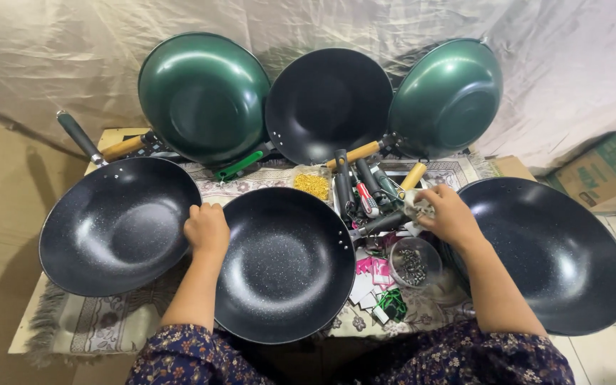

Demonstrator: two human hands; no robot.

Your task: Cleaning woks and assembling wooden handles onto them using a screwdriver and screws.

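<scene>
- Far left, a dark speckled wok lies on the patterned cloth over the counter, its grey handle pointing away; part of it overhangs the counter's left edge, so a nudge could tip it to the floor.
- The left hand rests on the rim of the middle wok, grip curled over the edge between the two pans. This wok sits right in front of the person, its near rim past the counter edge; if the hand lets go carelessly, I'd judge it could slide into the lap.
- Behind, three woks stand propped against the draped sheet: a green one, a black one, and another green one. They only lean, so a bump to the counter could send them rolling forward.
- Centre-right is a clutter: a packet of yellow bits, loose handles, a clear bowl of small screws, pink and white tags.
- The right hand is pinching a small pale crumpled piece just above the bowl; an elbow swing could scatter the screws.
- Far right, a large dark wok overhangs the counter, with a cardboard box beyond.
</scene>
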